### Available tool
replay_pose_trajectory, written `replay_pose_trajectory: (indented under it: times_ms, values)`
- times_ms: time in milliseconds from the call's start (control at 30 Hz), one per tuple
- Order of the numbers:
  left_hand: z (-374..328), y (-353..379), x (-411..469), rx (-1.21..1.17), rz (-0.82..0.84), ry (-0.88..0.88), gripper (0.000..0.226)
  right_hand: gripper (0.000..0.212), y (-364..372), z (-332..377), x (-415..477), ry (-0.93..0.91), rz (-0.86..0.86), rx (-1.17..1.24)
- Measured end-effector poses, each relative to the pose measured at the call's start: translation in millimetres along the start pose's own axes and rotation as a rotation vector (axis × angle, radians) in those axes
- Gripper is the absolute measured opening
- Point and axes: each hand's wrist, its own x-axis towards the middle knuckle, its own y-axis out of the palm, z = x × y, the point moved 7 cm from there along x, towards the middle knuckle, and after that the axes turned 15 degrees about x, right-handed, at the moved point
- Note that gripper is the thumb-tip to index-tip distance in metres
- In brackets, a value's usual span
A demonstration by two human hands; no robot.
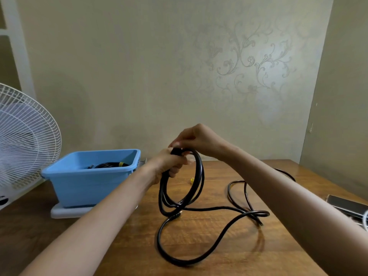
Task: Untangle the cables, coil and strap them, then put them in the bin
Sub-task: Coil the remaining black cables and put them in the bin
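Observation:
A thick black cable (pixel 199 253) trails in loose loops across the wooden table (pixel 229 261). Part of it is gathered into a hanging coil (pixel 196 188) above the table. My left hand (pixel 169 164) grips the top of that coil. My right hand (pixel 197 139) sits just above it and pinches the cable at the same spot. A thinner black cable (pixel 246 194) lies to the right. The blue bin (pixel 87 182) stands at the left and holds a coiled black cable with a yellow strap (pixel 121 163). A small yellow strap (pixel 191 179) lies on the table behind the coil.
A white fan (pixel 23 142) stands at the far left beside the bin. The bin rests on a white lid or tray (pixel 65 213). A phone (pixel 348 205) lies at the table's right edge. The wall runs close behind the table.

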Motion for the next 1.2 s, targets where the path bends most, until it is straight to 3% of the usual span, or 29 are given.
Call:
replay_pose_trajectory:
  times_ms: [100,200,267,300,367,433,567,633,733,833,900,967,1067,1133,1200]
  values:
    - [-7.7,-13.0,2.6,-0.052,-0.144,0.04,0.029,0.067,-2.3,-14.2,-10.3,0.079,0.073,0.314]
    - [-17.7,-19.1,1.0,-0.077,-0.142,0.077,0.029,0.089,-0.1,-32.8,-17.0,0.134,0.149,0.255]
    - [-21.5,-17.8,-1.1,-0.268,0.018,0.113,0.031,0.079,-4.9,-48.0,-20.7,0.193,0.093,0.225]
    - [-23.8,-18.2,-2.9,-0.396,0.113,0.146,0.033,0.063,-6.6,-56.6,-24.2,0.223,0.072,0.28]
    - [-29.5,-22.7,-5.6,-0.576,0.244,0.233,0.033,0.03,1.1,-70.8,-34.3,0.255,0.076,0.506]
    - [-30.3,-24.0,-6.3,-0.684,0.305,0.297,0.032,0.027,11.4,-75.6,-40.6,0.247,0.007,0.79]
    - [-11.0,-23.2,-1.3,-0.757,0.117,0.243,0.031,0.028,4.8,-77.0,-38.4,0.12,-0.353,0.921]
    - [-2.7,-24.3,-1.5,-0.747,0.011,0.241,0.031,0.027,5.8,-77.1,-38.1,0.105,-0.41,0.917]
    - [2.9,-32.4,-1.6,-0.767,-0.089,0.266,0.036,0.036,17.3,-79.8,-37.8,0.067,-0.286,0.841]
    - [2.4,-42.2,-0.8,-0.823,-0.113,0.312,0.042,0.09,36.9,-91.8,-47.1,0.149,0.031,0.661]
    - [0.4,-44.4,-0.5,-0.824,-0.096,0.346,0.048,0.107,50.5,-99.0,-59.6,0.223,0.213,0.552]
    - [-1.7,-45.8,-1.4,-0.797,-0.093,0.36,0.054,0.088,64.8,-102.8,-70.2,0.257,0.285,0.466]
    - [-7.0,-48.2,-3.9,-0.781,-0.098,0.375,0.058,0.035,65.6,-98.1,-75.7,0.113,0.097,0.261]
    - [-9.5,-48.8,-4.5,-0.765,-0.087,0.38,0.058,0.026,59.8,-90.5,-79.6,0.011,0.005,0.129]
    - [-10.5,-48.9,-5.7,-0.736,-0.083,0.39,0.057,0.024,57.3,-87.6,-80.8,0.007,0.023,0.004]
